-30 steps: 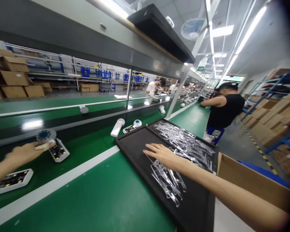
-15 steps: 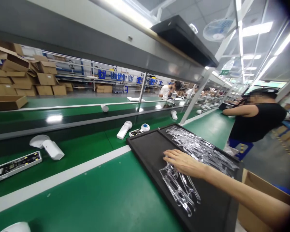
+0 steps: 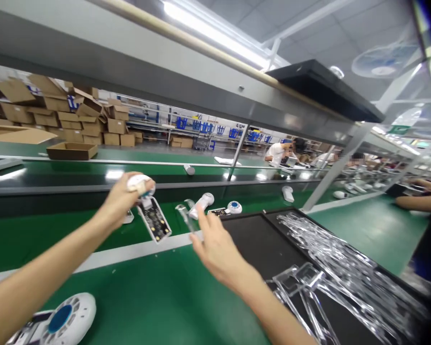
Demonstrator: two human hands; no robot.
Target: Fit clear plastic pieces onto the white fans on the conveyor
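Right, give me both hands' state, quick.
Left hand: closed, holding a white device by its round end.
Right hand: closed, holding a clear plastic part.

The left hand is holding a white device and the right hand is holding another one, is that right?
Not quite: the right hand holds a clear plastic piece, as the head view shows. The left hand does hold a white device.

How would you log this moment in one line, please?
left hand: holding white round-headed plastic device, circuit board exposed | right hand: holding slim clear plastic piece | nearby: black rectangular tray
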